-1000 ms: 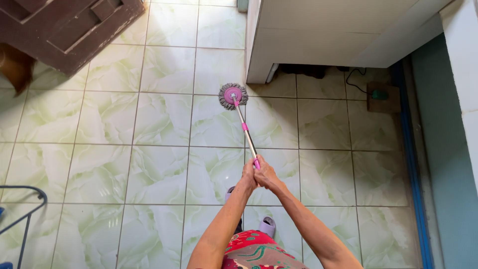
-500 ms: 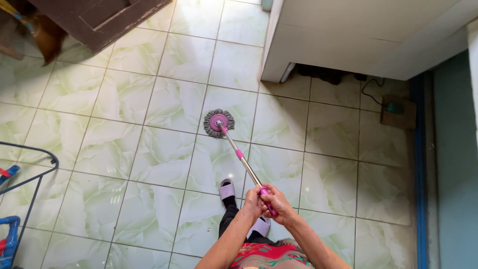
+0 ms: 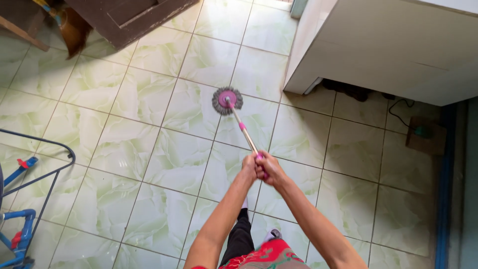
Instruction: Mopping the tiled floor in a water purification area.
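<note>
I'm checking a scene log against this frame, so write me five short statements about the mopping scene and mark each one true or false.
1. Both hands grip the mop handle close together. True: the left hand and right hand clasp its upper end.
2. The round mop head is lifted off the floor. False: it rests on the pale green tiled floor.
3. The mop head lies under the white cabinet. False: it sits on open tiles to the cabinet's left.
4. A dark wooden door shows at the top left. True.
5. A blue metal frame stands at the right edge. False: it is at the left edge.
</note>
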